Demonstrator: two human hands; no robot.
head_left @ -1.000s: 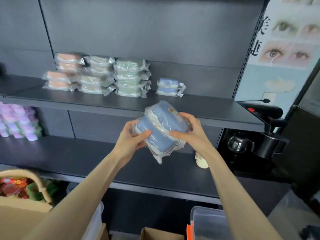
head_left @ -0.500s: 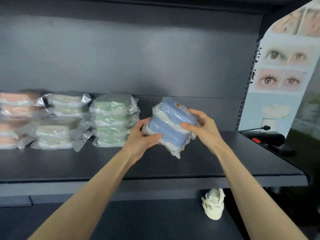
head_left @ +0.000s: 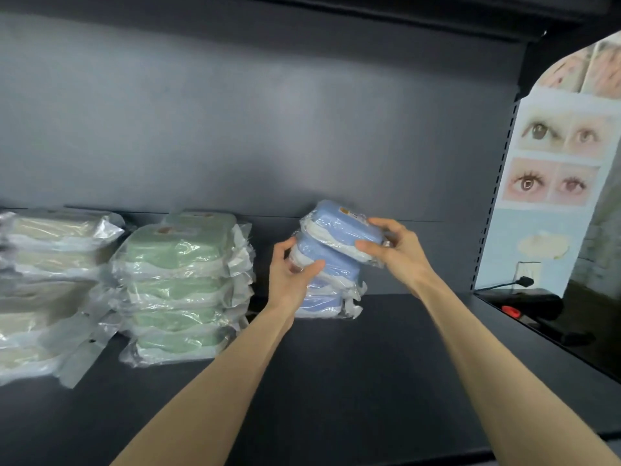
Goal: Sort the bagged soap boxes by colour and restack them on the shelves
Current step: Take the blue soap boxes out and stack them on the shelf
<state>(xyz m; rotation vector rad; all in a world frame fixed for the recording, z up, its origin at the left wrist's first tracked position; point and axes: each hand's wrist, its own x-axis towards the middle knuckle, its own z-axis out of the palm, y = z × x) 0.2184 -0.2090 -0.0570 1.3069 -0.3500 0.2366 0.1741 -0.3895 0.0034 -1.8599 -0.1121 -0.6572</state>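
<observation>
Right of the green stack (head_left: 181,284), mid-frame, the left grip (head_left: 289,274) curls round the lower blue box (head_left: 327,255) and the right grip (head_left: 396,250) pinches the tilted top box (head_left: 339,218), over the blue pile (head_left: 322,302). Slick bags (loose plastic) could let them slide onto the shelf (head_left: 336,381).

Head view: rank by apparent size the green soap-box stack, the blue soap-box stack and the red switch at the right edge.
Largest to smallest:
1. green stack, clearly largest, though it sits nearer the camera
2. blue stack, set farther back
3. red switch, smallest by far
</observation>
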